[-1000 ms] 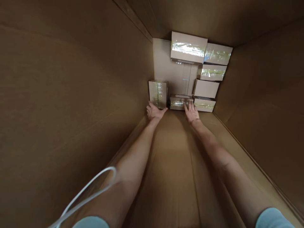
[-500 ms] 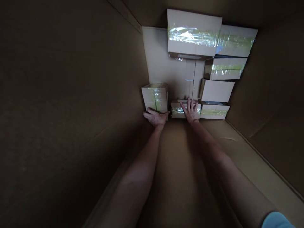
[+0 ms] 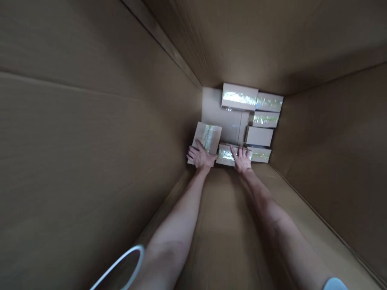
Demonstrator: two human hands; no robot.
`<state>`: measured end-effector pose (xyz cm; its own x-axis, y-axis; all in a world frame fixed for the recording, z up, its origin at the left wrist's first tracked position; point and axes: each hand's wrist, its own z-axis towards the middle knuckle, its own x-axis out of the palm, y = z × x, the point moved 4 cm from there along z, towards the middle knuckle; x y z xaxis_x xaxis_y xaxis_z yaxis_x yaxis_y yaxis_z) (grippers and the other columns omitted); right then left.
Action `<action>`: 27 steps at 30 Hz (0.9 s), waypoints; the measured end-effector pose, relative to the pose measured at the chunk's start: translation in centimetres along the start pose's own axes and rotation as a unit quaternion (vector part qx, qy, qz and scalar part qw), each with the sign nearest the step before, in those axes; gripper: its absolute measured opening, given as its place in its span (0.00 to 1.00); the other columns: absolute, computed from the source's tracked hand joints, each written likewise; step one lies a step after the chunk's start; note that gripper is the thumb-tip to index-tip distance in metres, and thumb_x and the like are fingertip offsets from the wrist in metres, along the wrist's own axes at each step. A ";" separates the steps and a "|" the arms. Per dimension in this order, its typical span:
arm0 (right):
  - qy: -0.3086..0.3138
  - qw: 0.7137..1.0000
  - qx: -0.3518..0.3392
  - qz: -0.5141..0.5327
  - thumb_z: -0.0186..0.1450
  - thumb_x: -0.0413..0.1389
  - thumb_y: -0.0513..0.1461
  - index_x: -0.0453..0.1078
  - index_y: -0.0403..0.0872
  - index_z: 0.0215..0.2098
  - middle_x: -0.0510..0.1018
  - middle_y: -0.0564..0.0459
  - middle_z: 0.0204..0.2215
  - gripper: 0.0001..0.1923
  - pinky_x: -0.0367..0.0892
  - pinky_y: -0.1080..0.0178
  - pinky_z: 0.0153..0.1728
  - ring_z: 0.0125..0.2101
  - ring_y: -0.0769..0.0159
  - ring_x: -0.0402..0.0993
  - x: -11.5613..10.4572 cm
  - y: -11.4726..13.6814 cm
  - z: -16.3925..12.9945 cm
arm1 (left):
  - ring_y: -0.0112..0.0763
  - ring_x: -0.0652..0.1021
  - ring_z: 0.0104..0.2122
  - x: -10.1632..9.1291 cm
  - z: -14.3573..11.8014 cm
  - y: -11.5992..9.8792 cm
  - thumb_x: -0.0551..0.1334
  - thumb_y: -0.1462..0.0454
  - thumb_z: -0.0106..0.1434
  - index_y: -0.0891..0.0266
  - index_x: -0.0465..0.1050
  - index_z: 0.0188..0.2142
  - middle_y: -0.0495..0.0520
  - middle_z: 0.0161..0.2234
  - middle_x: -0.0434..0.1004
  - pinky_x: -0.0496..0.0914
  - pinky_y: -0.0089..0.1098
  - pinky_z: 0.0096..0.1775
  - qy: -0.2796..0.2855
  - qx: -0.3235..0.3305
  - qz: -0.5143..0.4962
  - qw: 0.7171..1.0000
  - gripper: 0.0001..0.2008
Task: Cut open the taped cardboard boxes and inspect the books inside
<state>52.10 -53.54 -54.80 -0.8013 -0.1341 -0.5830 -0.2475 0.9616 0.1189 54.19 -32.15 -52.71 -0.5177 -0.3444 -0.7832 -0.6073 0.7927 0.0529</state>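
I look down into a deep cardboard carton [image 3: 90, 133] with both arms reaching to its bottom. My left hand [image 3: 199, 155] lies with spread fingers on a small taped box [image 3: 210, 136] at the bottom left, which sits tilted. My right hand [image 3: 241, 158] rests flat on a low taped box [image 3: 225, 153] beside it. Neither hand closes around its box.
Several more taped boxes line the carton's floor: a large one [image 3: 240, 96] at the far side, and smaller ones [image 3: 265, 119] stacked along the right wall. A bare patch of floor [image 3: 222, 123] shows in the middle. A white loop [image 3: 121, 264] hangs at lower left.
The small left box has tipped and turned under my left hand, which moved from its near edge onto its top. My head has pulled back, so the boxes look smaller.
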 end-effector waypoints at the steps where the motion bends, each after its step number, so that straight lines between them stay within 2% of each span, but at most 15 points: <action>1: -0.002 1.000 0.012 0.000 0.67 0.69 0.36 0.33 0.49 0.91 0.57 0.26 0.83 0.66 0.47 0.35 0.80 0.80 0.35 0.57 -1.7 -0.1 -1.4 | 0.70 0.68 0.73 -1.8 -1.3 -0.4 0.83 0.49 0.55 0.64 0.45 0.85 0.83 0.77 0.58 0.58 0.64 0.76 -0.005 0.008 -0.002 1.000 0.71; 4: -0.015 0.999 0.049 0.006 0.66 0.71 0.39 0.34 0.49 0.90 0.59 0.26 0.81 0.67 0.51 0.39 0.78 0.77 0.36 0.61 -6.9 -0.6 -6.1 | 0.72 0.69 0.73 -7.5 -5.7 -1.6 0.82 0.49 0.55 0.65 0.50 0.84 0.85 0.76 0.60 0.57 0.65 0.76 -0.022 0.020 -0.015 0.999 0.67; 7: -0.038 0.994 0.098 0.027 0.64 0.71 0.41 0.38 0.47 0.90 0.67 0.27 0.75 0.67 0.53 0.41 0.76 0.73 0.36 0.65 -12.3 -1.4 -11.8 | 0.71 0.69 0.73 -13.4 -10.8 -2.6 0.82 0.49 0.55 0.65 0.51 0.83 0.84 0.75 0.62 0.57 0.64 0.76 -0.027 0.015 -0.043 0.999 0.66; 10: -0.107 0.980 0.152 0.068 0.62 0.72 0.44 0.44 0.45 0.88 0.72 0.29 0.67 0.65 0.59 0.43 0.71 0.68 0.35 0.70 -17.9 -2.3 -18.4 | 0.70 0.70 0.73 -19.4 -16.3 -2.8 0.81 0.47 0.56 0.63 0.50 0.84 0.81 0.73 0.63 0.62 0.61 0.74 -0.033 0.004 -0.106 0.994 0.66; 14: -0.217 0.954 0.173 0.112 0.64 0.71 0.50 0.50 0.43 0.86 0.74 0.29 0.63 0.61 0.66 0.43 0.66 0.63 0.33 0.75 -25.2 -2.9 -28.1 | 0.70 0.69 0.74 -26.6 -23.7 -1.1 0.80 0.44 0.56 0.57 0.50 0.84 0.77 0.74 0.63 0.67 0.60 0.71 -0.053 -0.013 -0.225 0.973 0.66; 18: -0.317 0.930 0.150 0.110 0.66 0.70 0.53 0.49 0.41 0.86 0.73 0.27 0.64 0.61 0.69 0.43 0.65 0.63 0.31 0.75 -31.6 -2.0 -36.8 | 0.66 0.68 0.76 -32.3 -31.4 2.7 0.82 0.46 0.55 0.52 0.49 0.84 0.72 0.76 0.63 0.65 0.59 0.74 -0.095 -0.016 -0.335 0.937 0.67; 21: -0.369 0.919 0.096 0.100 0.65 0.71 0.56 0.45 0.40 0.87 0.71 0.22 0.67 0.65 0.70 0.41 0.64 0.64 0.27 0.74 -35.2 0.5 -41.6 | 0.64 0.67 0.77 -35.1 -36.8 6.9 0.82 0.48 0.56 0.51 0.48 0.85 0.69 0.76 0.65 0.66 0.57 0.74 -0.143 -0.052 -0.402 0.903 0.67; 24: -0.388 0.918 0.007 0.078 0.66 0.70 0.57 0.41 0.40 0.88 0.69 0.21 0.69 0.67 0.70 0.40 0.64 0.66 0.25 0.72 -37.9 4.9 -44.2 | 0.61 0.66 0.78 -36.6 -40.9 12.2 0.82 0.49 0.57 0.48 0.46 0.85 0.66 0.76 0.66 0.68 0.54 0.74 -0.197 -0.102 -0.448 0.866 0.67; 27: -0.365 0.925 -0.098 0.048 0.67 0.69 0.58 0.42 0.43 0.88 0.70 0.23 0.69 0.66 0.69 0.40 0.65 0.68 0.26 0.70 -39.8 12.3 -44.8 | 0.58 0.65 0.79 -36.8 -43.7 18.5 0.81 0.49 0.58 0.48 0.46 0.85 0.65 0.77 0.64 0.67 0.53 0.75 -0.257 -0.187 -0.470 0.823 0.65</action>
<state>56.58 -47.13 5.84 -0.2619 0.2159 -0.9406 -0.3456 0.8890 0.3003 35.67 -26.75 4.21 0.5527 -0.3828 -0.7403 -0.7866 0.0539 -0.6151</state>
